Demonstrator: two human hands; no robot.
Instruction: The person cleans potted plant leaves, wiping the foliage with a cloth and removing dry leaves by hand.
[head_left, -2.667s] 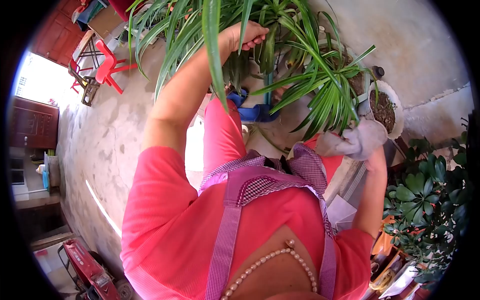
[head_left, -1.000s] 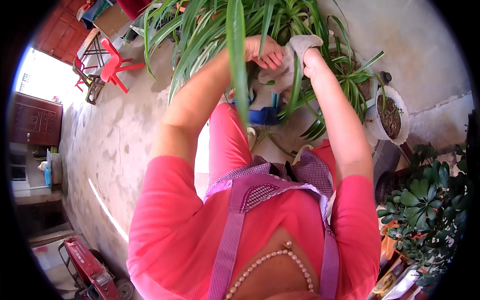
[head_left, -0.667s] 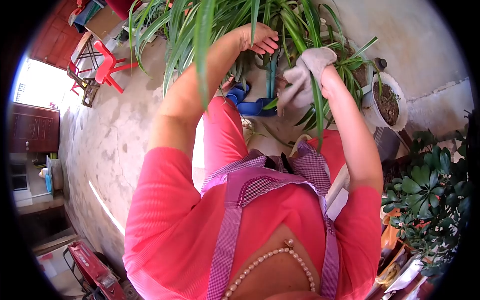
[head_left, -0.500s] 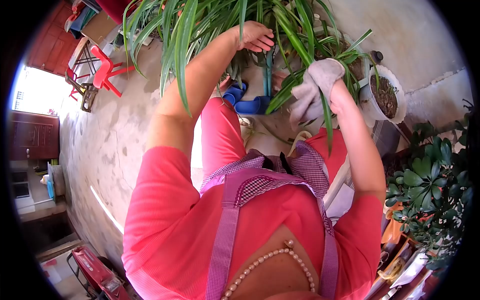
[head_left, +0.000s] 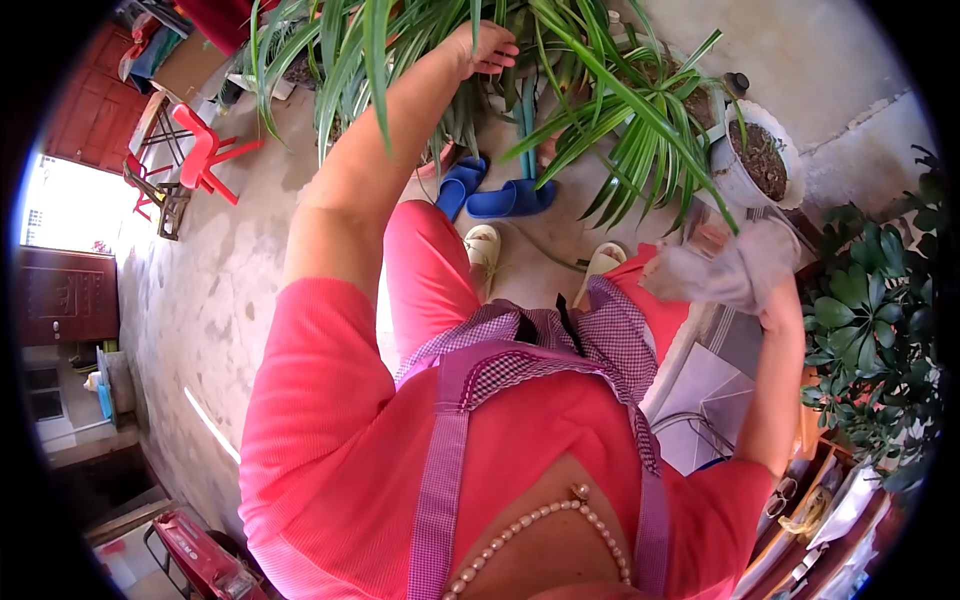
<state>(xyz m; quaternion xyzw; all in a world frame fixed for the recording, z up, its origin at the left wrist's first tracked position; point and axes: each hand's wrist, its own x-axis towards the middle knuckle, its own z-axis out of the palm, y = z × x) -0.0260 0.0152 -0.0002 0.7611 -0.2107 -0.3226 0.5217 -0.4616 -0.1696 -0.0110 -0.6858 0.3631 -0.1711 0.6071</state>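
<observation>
My left hand (head_left: 488, 50) reaches among the long green-and-white leaves of a potted plant (head_left: 345, 50). Its fingers are loosely bent and a little apart, with nothing visible in them. A grey cloth (head_left: 765, 258) covers my right hand (head_left: 738, 275), which is closed in it; the fingers are hidden. One long leaf (head_left: 655, 115) stretches from the plant down to the cloth, its tip touching or just behind it. Between my hands hangs a lower tuft of striped leaves (head_left: 650, 150).
A white pot of soil (head_left: 715, 165) stands beyond my right hand, and a dark-leaved bush (head_left: 860, 310) grows at the right. Blue slippers (head_left: 512, 199) lie near my feet. Red chairs (head_left: 207, 150) stand at the left; a shelf (head_left: 800, 500) is at lower right.
My right hand and the grey cloth have moved down and right, away from the middle of the plant, along a leaf. My left hand has shifted slightly up and left.
</observation>
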